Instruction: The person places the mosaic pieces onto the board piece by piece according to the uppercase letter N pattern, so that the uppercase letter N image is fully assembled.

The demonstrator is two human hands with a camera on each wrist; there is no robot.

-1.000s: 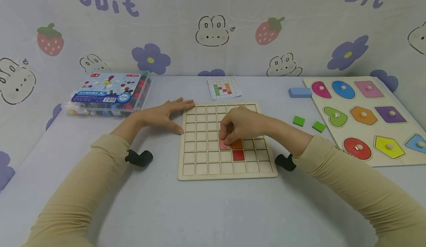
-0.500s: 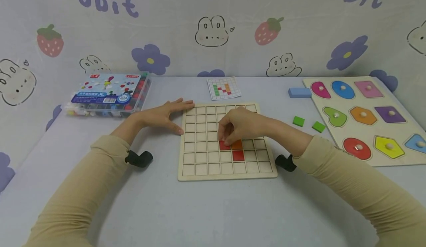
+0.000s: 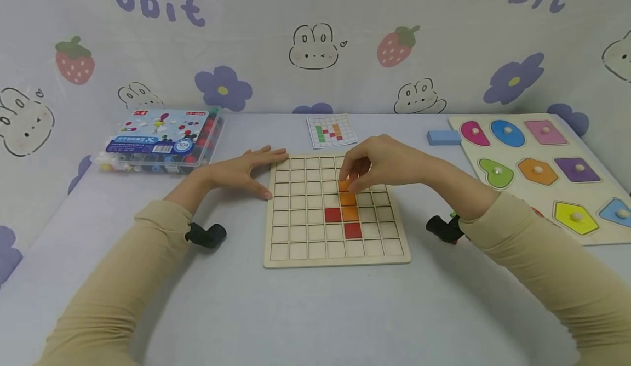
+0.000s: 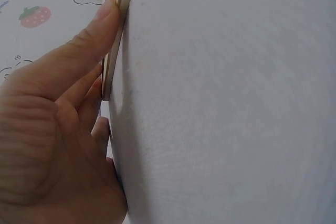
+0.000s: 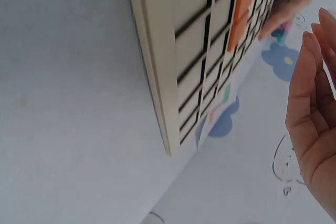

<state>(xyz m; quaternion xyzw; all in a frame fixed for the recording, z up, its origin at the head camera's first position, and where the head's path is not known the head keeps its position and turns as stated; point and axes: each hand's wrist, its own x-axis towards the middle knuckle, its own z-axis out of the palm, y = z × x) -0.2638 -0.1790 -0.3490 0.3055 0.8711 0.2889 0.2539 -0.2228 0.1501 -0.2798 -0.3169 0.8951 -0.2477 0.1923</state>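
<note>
A pale wooden grid board [image 3: 291, 233] lies on the table. My left hand [image 3: 236, 173] spreads out at its left side, thumb and fingertips touching the edge; the left wrist view shows the thumb [image 4: 92, 32] against the rim. My right hand [image 3: 386, 163] is over the upper right of the board, fingers bent loosely with no tile seen held. Orange tiles [image 3: 348, 199] fill a column of cells beneath it, the topmost partly hidden by the fingers. One red tile [image 3: 332, 215] sits left of the lowest orange tile, another red tile [image 3: 353, 230] just below it.
Behind the board lies a pattern card [image 3: 332, 131] with coloured squares. A blue block [image 3: 443, 137] and a knobbed shape puzzle [image 3: 517, 149] are on the right. At the back left sits a clear box [image 3: 160, 136] of coloured parts. The right forearm covers the green tiles' spot.
My right hand has let go of the left red tile, lifted, and moved up and right over the orange column. More orange tiles show. My left hand has stayed put.
</note>
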